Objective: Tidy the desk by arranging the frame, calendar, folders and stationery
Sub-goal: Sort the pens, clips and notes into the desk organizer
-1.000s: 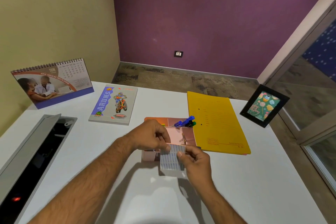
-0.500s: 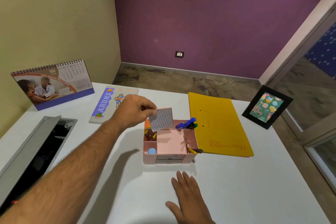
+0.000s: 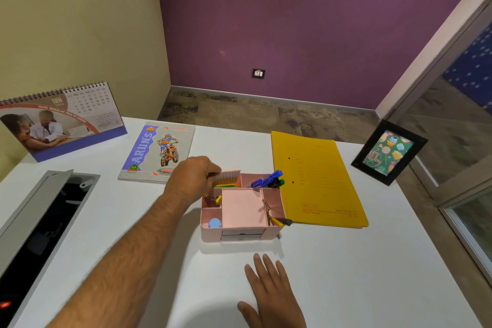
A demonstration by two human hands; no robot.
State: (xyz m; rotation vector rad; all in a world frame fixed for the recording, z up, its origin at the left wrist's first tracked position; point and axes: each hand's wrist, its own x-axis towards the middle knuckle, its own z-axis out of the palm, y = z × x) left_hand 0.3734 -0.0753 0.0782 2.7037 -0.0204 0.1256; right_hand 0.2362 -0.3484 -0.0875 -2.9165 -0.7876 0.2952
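Note:
A pink desk organiser (image 3: 241, 231) stands mid-desk with pens (image 3: 267, 181), a blue cap and small stationery in its compartments. My left hand (image 3: 193, 177) is over its back left compartment and pinches a small lined card (image 3: 229, 177) that dips into it. Flat on the white desk (image 3: 372, 274) in front of the organiser lies my right hand (image 3: 269, 287), fingers straight. A yellow folder (image 3: 314, 181) lies to the organiser's right, a notebook (image 3: 158, 153) to its back left. The calendar (image 3: 58, 120) stands far left, the black photo frame (image 3: 390, 152) far right.
An open grey cable hatch (image 3: 40, 221) is sunk into the desk at the left. The desk's right edge runs along a glass partition (image 3: 466, 141). A wall socket (image 3: 258, 73) sits low on the purple wall beyond the desk.
My left hand took the lined card from in front of the organiser, carried it up and back, and lowered it into the back left compartment. My right hand let go and lies flat on the desk.

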